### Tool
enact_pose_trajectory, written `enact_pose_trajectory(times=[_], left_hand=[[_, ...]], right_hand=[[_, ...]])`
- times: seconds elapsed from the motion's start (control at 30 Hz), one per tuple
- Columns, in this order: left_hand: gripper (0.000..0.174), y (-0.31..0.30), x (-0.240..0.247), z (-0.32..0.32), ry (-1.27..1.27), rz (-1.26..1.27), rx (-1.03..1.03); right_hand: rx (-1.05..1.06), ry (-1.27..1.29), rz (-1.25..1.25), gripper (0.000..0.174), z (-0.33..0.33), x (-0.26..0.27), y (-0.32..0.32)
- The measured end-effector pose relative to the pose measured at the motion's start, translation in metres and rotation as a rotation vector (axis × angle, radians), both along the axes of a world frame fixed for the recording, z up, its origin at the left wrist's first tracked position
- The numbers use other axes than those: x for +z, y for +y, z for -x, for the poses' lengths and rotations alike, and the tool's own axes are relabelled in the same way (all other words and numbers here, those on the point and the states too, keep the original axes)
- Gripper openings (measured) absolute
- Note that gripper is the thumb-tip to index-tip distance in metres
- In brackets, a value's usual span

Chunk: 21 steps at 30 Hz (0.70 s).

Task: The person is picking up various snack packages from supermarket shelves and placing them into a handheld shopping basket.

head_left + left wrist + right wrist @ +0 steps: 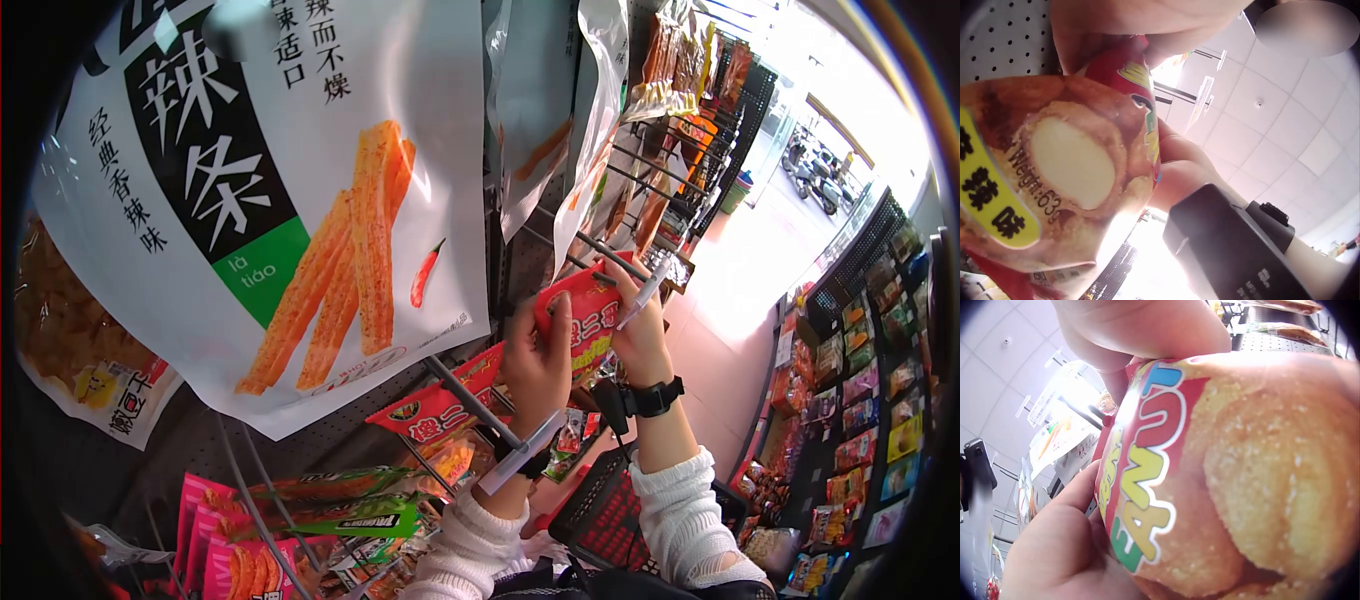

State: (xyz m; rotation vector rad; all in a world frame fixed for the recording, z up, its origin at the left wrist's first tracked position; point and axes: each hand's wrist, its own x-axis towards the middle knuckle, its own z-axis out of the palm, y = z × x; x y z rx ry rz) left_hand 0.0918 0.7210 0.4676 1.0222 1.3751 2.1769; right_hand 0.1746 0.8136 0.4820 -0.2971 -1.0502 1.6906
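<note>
Both hands hold a red packet of peanuts point(575, 325) in front of a shelf peg point(605, 247). The left hand point(537, 355) grips its left side, thumb up against the front. At the upper right corner, close to the peg's price tag point(645, 293), the right hand point(640, 325) pinches the packet. In the left wrist view the packet point(1072, 165) bulges and shows "Weight: 63g". The right wrist view shows coloured letters on the packet point(1147, 500), with the left hand point(1063, 553) below.
A large white snack bag point(330, 220) hangs close at the left. Another red packet point(440, 405) hangs on a lower peg point(470, 400) behind the left wrist. A dark basket point(600, 510) stands below the hands. More packaged snacks point(855, 450) line the shelf across the aisle.
</note>
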Motion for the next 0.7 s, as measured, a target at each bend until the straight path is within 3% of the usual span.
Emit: enact_pose_trajectory(times=[0.13,0.2,0.23,0.27,0.33,0.37,0.43,0.47,0.5,0.53,0.6,0.7], left_hand=[[0.021,0.008,-0.011,-0.003,0.081,-0.119,0.127],[0.039,0.017,-0.021,-0.007,0.218,-0.16,0.24],[0.052,0.016,-0.027,-0.004,0.281,-0.112,0.185],[0.052,0.014,-0.027,-0.003,0.289,-0.105,0.165],[0.058,0.012,-0.026,-0.002,0.101,-0.019,0.058],[0.063,0.015,-0.031,0.003,0.239,0.007,0.15],[0.066,0.012,-0.032,-0.005,0.164,-0.045,0.103],[0.069,0.009,-0.032,-0.009,0.081,-0.103,0.073],[0.072,0.003,-0.044,-0.007,0.288,0.004,0.157],[0.072,-0.004,-0.046,-0.011,0.291,0.008,0.152],[0.072,-0.022,-0.046,-0.021,0.576,0.167,0.291],[0.064,-0.05,-0.07,-0.06,0.655,0.146,0.228]], right_hand=[[-0.066,0.019,-0.021,0.013,0.008,-0.008,0.005],[-0.085,0.024,-0.032,0.016,0.01,-0.009,0.009],[-0.125,0.001,-0.049,0.018,0.013,-0.006,0.007],[-0.164,-0.022,-0.064,0.02,0.015,-0.005,0.007],[-0.21,-0.207,-0.106,0.025,0.02,-0.009,0.014],[-0.219,-0.165,-0.105,0.028,0.024,-0.017,0.016],[-0.126,-0.131,-0.064,0.038,0.028,-0.021,0.02],[-0.181,-0.182,-0.105,0.039,0.023,-0.016,0.007],[-0.264,-0.188,-0.153,0.039,0.021,-0.022,0.002],[-0.34,-0.195,-0.207,0.039,0.019,-0.029,-0.001],[-0.406,-0.229,-0.194,0.038,0.006,-0.066,-0.008],[-0.517,-0.407,-0.141,0.034,-0.039,-0.121,-0.06]])
